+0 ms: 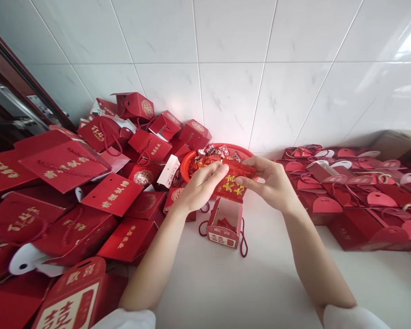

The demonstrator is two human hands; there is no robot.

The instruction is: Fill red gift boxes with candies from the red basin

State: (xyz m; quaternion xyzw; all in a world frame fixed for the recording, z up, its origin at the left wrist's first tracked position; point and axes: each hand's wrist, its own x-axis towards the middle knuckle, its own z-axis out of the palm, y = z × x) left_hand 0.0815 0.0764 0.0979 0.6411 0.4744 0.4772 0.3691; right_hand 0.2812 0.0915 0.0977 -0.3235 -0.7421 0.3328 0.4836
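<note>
Clamped red packet (239, 168) in left hand (202, 183) and right hand (273, 183), above far end of open box (223, 239). Had box resting on worktop (226, 288), near basket (184, 170), between piled boxes (111, 193) and rowed boxes (358, 225).

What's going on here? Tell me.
A person's left hand and right hand hold a red packet between them. Below, a small open box stands on the white surface, with red pieces inside. Behind the hands is a red basket of wrapped items; red boxes crowd the left, more boxes the right.
</note>
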